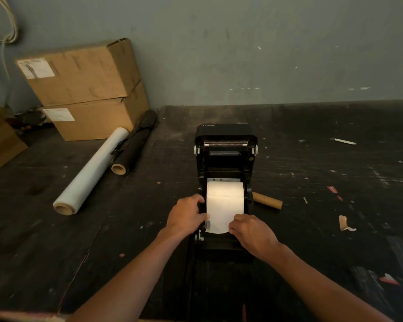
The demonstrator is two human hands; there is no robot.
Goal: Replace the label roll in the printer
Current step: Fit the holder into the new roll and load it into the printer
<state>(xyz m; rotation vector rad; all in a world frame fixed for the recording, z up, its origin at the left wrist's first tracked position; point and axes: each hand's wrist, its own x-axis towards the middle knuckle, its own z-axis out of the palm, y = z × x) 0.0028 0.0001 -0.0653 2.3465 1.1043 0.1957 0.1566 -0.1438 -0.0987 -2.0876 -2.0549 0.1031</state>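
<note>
A grey-green wall backs a dark, scuffed desk flecked with paint and paper scraps. At the desk's far left corner two cardboard boxes are stacked against the wall, each with a white shipping label. In front of them lie a roll of clear stretch film and, just beside it, a black roll on a cardboard core — both angled toward the near left edge. Near the desk's middle stands the black printer, its lid tipped open toward the wall. The white label roll sits inside the open bay, its loose end drawn forward over the front of the printer. The left hand grips the printer's left side at the roll, fingers curled over the housing, thumb at the paper's edge. The right hand rests at the paper's right edge, fingers bent onto it — whether they pinch the paper cannot be told. An empty cardboard core lies just right of the printer.
</note>
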